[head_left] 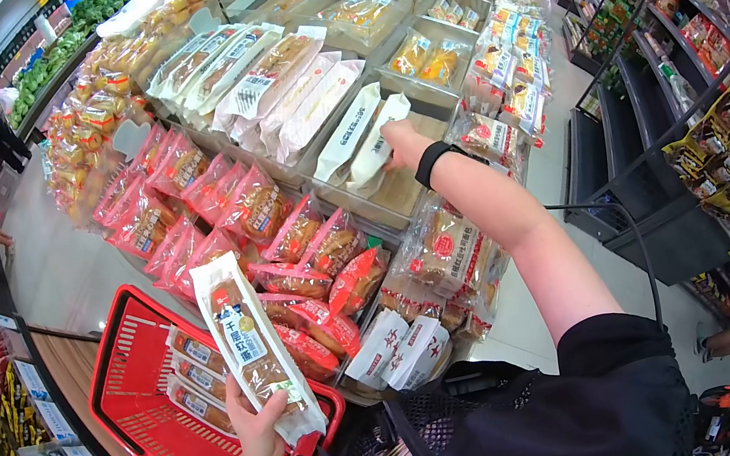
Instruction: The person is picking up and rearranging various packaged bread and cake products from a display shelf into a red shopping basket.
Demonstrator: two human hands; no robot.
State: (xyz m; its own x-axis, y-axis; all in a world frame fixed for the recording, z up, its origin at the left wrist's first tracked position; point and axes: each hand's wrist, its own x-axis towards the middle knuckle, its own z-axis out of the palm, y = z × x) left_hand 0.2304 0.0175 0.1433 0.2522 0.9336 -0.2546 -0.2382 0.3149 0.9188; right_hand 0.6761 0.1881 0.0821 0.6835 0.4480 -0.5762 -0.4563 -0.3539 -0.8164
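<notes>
In left hand [261,429], holds a bread packet [254,345]. With right hand [405,143], touches a white packet [375,154] slanting lengthwise leftward; cannot tell grip.

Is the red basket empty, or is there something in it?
Not empty: at least three packaged breads lie inside the red shopping basket, showing through its open top.
</notes>
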